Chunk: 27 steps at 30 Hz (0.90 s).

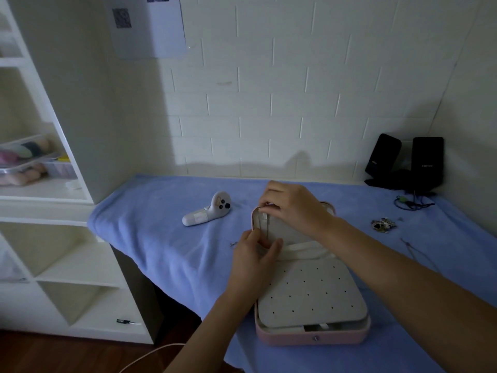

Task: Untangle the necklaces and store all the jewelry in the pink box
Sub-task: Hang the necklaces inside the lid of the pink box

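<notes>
Head cam: both hands pinch a thin necklace (265, 227) against the open pink box (312, 337) lid, left hand (255, 254) low, right hand (290, 208) up top.

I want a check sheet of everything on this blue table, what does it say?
Surface: blue cloth covers the table.
Job's things: pink box open, lid raised; tangled jewelry pile and a loose chain on the cloth to its right.
Clutter: white controller.
Hands: left hand and right hand at the lid, apparently hanging a necklace.
Cables: blue cable; white cord on floor.
Surroundings: black speakers, white shelves, screwdriver.
</notes>
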Motion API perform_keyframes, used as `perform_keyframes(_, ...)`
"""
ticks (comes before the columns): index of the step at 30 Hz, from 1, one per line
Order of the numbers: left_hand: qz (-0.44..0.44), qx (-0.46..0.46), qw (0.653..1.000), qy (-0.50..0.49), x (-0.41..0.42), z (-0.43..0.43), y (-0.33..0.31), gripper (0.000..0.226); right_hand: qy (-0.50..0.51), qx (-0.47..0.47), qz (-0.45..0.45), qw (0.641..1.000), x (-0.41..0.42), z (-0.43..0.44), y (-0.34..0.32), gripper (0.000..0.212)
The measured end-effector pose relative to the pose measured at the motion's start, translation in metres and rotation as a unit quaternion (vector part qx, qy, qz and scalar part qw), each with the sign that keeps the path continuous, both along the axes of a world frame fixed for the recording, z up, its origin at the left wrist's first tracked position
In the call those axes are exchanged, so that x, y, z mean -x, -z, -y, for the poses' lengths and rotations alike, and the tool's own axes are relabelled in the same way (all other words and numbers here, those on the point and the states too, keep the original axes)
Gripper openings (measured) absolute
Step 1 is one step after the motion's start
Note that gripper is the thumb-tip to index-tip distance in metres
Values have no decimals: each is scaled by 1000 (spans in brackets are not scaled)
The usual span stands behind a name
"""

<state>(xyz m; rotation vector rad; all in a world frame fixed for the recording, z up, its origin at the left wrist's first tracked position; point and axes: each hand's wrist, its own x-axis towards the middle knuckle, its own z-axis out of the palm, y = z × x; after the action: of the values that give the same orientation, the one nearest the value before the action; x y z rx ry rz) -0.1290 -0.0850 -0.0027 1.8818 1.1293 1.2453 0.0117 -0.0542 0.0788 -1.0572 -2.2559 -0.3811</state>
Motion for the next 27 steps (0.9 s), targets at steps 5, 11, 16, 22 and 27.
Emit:
perform_keyframes(5,-3,-13,1000,-1,0,1,-1,38,13,-17,-5,1000,-2,2,1,8)
perform_keyframes(11,1,-6,1000,1,1,0,1,35,93,-77,-32,992,5,8,19,32)
perform_keyframes(16,-7,-11,1000,-4,1,0,0,35,158,-63,-48,984,11,9,32,18)
perform_keyframes(22,-20,-32,999,-7,1,2,0,35,170,-100,-51,979,16,15,26,8)
perform_keyframes(27,-22,-41,999,-14,1,0,2,35,170,-94,-70,978,18,22,30,10)
